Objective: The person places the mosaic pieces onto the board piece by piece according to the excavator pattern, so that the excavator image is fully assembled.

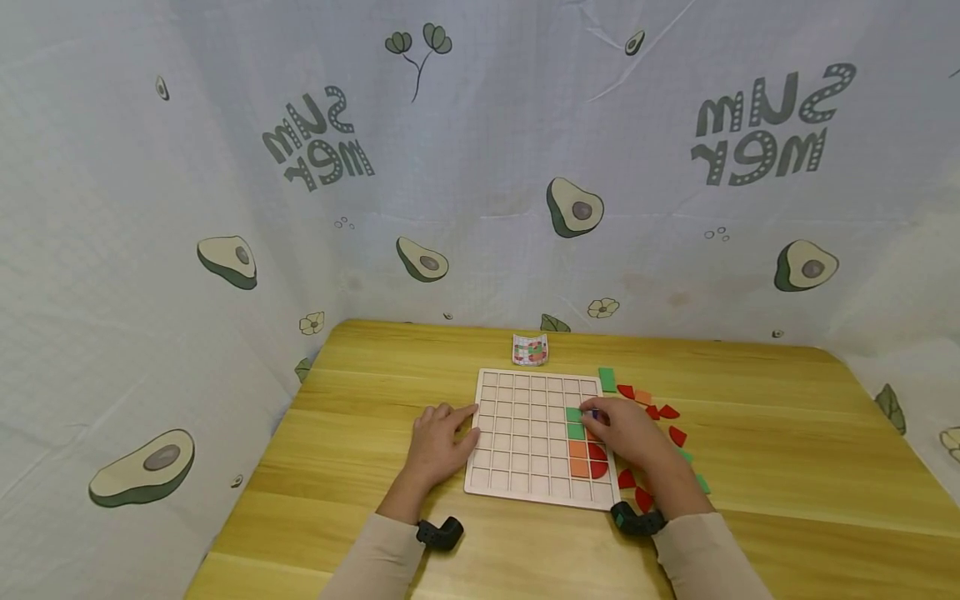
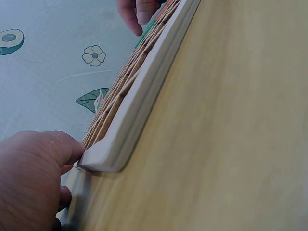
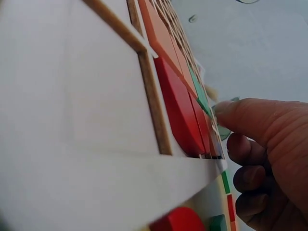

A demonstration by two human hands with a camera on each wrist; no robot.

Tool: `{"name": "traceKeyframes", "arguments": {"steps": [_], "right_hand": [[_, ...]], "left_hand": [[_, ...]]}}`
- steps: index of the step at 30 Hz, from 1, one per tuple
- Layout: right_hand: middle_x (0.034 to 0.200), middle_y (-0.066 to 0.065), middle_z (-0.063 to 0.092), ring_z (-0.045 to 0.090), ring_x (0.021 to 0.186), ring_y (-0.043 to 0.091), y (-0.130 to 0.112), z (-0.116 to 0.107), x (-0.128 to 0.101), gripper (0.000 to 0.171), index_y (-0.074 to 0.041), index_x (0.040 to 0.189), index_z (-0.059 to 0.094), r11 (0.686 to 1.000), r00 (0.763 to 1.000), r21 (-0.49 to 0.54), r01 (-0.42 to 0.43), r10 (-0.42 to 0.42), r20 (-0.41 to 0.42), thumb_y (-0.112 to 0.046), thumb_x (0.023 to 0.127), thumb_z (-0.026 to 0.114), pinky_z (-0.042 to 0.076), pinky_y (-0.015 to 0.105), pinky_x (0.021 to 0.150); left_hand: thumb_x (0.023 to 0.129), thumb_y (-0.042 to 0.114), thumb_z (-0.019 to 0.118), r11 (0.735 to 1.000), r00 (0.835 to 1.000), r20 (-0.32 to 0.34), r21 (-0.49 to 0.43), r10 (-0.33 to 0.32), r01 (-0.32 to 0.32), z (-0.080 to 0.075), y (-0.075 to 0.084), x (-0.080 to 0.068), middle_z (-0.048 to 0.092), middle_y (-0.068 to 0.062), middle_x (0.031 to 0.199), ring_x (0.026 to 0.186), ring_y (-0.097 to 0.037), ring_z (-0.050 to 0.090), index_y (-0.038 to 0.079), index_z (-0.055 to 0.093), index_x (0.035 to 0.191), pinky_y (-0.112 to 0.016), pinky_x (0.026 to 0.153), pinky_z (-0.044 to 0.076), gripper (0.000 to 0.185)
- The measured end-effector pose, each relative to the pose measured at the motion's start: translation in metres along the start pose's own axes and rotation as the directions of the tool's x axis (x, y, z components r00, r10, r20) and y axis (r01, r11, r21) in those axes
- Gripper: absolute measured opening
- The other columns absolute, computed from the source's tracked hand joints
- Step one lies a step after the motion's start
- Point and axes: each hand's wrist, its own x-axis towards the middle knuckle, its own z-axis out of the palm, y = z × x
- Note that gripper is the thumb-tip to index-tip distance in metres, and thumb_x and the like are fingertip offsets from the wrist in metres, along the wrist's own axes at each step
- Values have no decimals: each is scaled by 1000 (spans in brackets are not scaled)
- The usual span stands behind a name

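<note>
I see my left hand (image 1: 438, 442) resting flat with relaxed fingers against the grid board's (image 1: 525, 400) left edge on the desk (image 1: 787, 433), while my right hand (image 1: 626, 429) pinches a green tile (image 1: 573, 414) in a right-side cell.

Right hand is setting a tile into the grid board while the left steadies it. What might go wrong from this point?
1. The right hand covers the cells beside the green tiles, so a piece could seat crooked across a divider unseen.
2. The left hand only rests against the grid board's left edge; a push from the right may slide the board.
3. Loose red pieces lie right beside the right wrist; the sleeve might sweep them away.
</note>
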Motion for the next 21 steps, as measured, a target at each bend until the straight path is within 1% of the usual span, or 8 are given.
{"name": "traceKeyframes", "arguments": {"steps": [5, 7, 14, 18, 21], "right_hand": [[85, 1, 58, 51, 80, 17, -2, -6, -9, 32, -8, 123, 71, 1000, 1000, -3, -1, 1, 9, -28, 98, 68, 43, 32, 71], [86, 1, 59, 52, 81, 17, -2, -9, -15, 32, -9, 122, 71, 1000, 1000, 14, -7, 7, 22, -29, 97, 69, 43, 32, 70], [78, 0, 51, 48, 74, 16, 9, -19, -37, 27, -12, 116, 73, 998, 998, 50, -25, 22, 60, -26, 93, 73, 38, 30, 64], [77, -1, 52, 48, 73, 15, 20, -21, -51, 24, -16, 111, 74, 997, 993, 63, -51, 44, 113, -27, 90, 77, 37, 28, 63], [77, -1, 52, 49, 73, 15, 25, -22, -60, 24, -18, 108, 75, 994, 985, 72, -78, 66, 160, -31, 88, 80, 36, 27, 63]], "left_hand": [[96, 35, 64, 1000, 1000, -1, -2, 0, 0, 0, 0, 0, 57, 2, 87, 81, -15, 41, 22, 69, 135, -32, 77, 30, 41], [96, 36, 64, 1000, 1000, -1, -1, 1, -1, 1, 0, 0, 57, 2, 87, 82, -15, 41, 22, 69, 135, -32, 77, 31, 41], [96, 37, 63, 1000, 1000, 4, 7, -2, 2, 1, 0, 1, 55, 3, 86, 81, -14, 40, 23, 69, 135, -32, 77, 30, 42], [96, 38, 63, 1000, 1000, 9, 11, -4, 4, 1, -1, 1, 55, 4, 87, 80, -13, 39, 24, 68, 135, -31, 76, 29, 42], [96, 38, 63, 1000, 1000, 8, 15, -2, 2, 2, -3, 1, 56, 4, 87, 80, -13, 39, 24, 68, 136, -31, 76, 29, 42]]}}
